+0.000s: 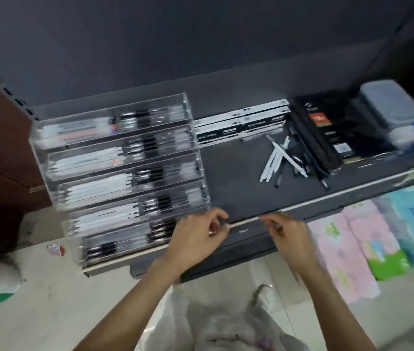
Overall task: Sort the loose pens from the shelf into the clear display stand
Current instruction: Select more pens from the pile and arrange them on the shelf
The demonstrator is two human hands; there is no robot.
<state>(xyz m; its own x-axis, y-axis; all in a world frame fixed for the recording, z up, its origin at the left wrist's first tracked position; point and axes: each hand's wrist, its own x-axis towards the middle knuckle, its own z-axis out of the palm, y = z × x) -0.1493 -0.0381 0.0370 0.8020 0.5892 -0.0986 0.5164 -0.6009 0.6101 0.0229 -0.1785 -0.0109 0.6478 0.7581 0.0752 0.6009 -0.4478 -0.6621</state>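
Note:
A clear tiered display stand sits on the left of the dark shelf, its rows filled with white and black pens. A heap of loose white and black pens lies on the shelf to the right. At the shelf's front edge I hold one white pen level between both hands. My left hand pinches its dark left end. My right hand pinches its right end. The frame is blurred.
Black-and-white pen boxes lie behind the loose pens. A black box and grey plastic containers stand to the right. Pastel packs fill the lower shelf at the right. Tiled floor lies below.

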